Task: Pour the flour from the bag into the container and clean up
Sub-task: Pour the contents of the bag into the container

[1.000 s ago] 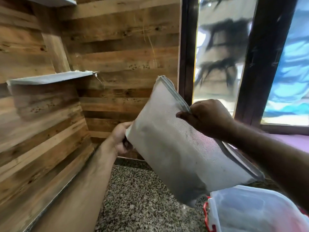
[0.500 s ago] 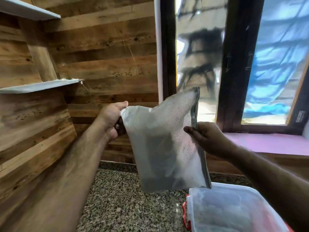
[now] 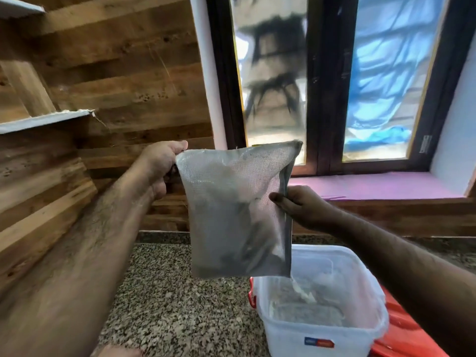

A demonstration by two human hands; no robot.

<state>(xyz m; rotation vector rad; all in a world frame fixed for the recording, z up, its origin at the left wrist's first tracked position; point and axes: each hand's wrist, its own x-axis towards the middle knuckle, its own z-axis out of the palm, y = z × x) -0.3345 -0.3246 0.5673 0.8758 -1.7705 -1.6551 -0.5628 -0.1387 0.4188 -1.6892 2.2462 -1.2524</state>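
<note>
A translucent mesh-patterned flour bag hangs upright in mid-air above the granite counter. My left hand pinches its upper left corner. My right hand grips its right zipper edge about halfway down. From the bag's lower right corner a thin white stream of flour falls into the clear plastic container. The container stands on the counter at the lower right and holds a layer of flour. Dark folds show inside the bag.
The speckled granite counter runs under the bag. A red lid lies beside the container on the right. Wooden wall panels and a white shelf are on the left. A dark-framed window with a pink sill lies behind.
The bag has swung from a tilt to hanging upright with its lower right corner over the container, and flour now streams out. My left hand has risen; the view has shifted right and down.
</note>
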